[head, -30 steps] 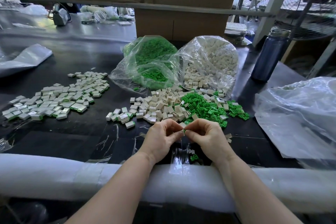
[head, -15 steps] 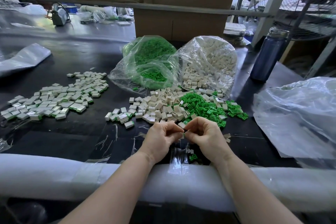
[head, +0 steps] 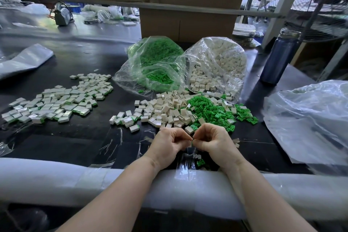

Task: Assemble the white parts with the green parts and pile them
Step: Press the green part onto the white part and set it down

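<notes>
From the head camera, two bare hands meet low in the middle, just above the white foam pad [head: 56,181] that runs along the near edge of the black table [head: 79,137]. The left hand [head: 167,145] and the right hand [head: 216,143] are curled, fingertips touching. Together they pinch one small piece with a green edge [head: 191,143]. It is too small to tell more about it.

Just past the hands, at 12 o'clock, lies a loose heap of small white plastic blocks [head: 165,109]. Touching it on the right, at 1 o'clock, is a heap of little green plastic clips [head: 216,113]. A few green clips also lie under the hands by the foam.

Farther back at 12 o'clock sit two clear plastic bags side by side and touching. The left bag holds green clips [head: 156,66]. The right bag holds white blocks [head: 218,68], and some spill out of its mouth.

Out at 10 o'clock is a wide flat pile of finished white blocks with green bottoms [head: 58,100], well apart from the hands.

At 2 o'clock stands a dark blue metal bottle [head: 278,56], upright. At 3 o'clock lies a big crumpled clear plastic sheet [head: 308,118]. Brown cardboard boxes [head: 188,5] stand behind the bags.
</notes>
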A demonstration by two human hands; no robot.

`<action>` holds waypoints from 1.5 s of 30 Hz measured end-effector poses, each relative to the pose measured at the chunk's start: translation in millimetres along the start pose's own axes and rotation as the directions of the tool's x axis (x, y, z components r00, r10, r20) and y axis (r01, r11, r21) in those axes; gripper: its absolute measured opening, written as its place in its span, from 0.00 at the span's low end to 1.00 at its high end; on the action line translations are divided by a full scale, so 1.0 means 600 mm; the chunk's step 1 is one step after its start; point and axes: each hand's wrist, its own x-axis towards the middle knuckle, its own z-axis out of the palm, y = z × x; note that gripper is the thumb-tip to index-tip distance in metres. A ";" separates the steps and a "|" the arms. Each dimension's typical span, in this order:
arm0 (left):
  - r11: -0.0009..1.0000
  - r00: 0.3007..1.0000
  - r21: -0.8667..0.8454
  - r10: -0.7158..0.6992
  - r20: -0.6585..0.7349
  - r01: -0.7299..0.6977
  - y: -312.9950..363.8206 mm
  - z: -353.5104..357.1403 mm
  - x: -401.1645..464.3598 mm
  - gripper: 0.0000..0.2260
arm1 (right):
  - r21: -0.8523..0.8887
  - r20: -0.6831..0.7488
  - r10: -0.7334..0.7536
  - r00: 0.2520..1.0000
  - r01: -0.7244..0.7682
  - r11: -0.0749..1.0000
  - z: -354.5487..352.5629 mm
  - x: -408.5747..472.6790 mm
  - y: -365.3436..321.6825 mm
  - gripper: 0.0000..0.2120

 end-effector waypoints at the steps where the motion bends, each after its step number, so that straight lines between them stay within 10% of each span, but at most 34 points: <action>1: 1.000 1.000 0.012 0.002 -0.003 -0.002 0.000 0.000 0.000 0.03 | 0.002 0.005 0.000 1.000 0.000 1.000 -0.001 0.000 0.000 0.15; 27: 0.997 0.995 -0.065 0.047 -0.091 -0.053 0.005 0.001 0.000 0.04 | 0.166 -0.076 0.025 0.997 -0.012 0.986 0.002 0.000 0.007 0.05; 45: 0.997 1.000 -0.070 0.025 -0.003 -0.025 -0.002 -0.006 0.001 0.04 | -0.076 0.034 0.095 0.995 -0.092 0.993 0.005 0.001 -0.002 0.08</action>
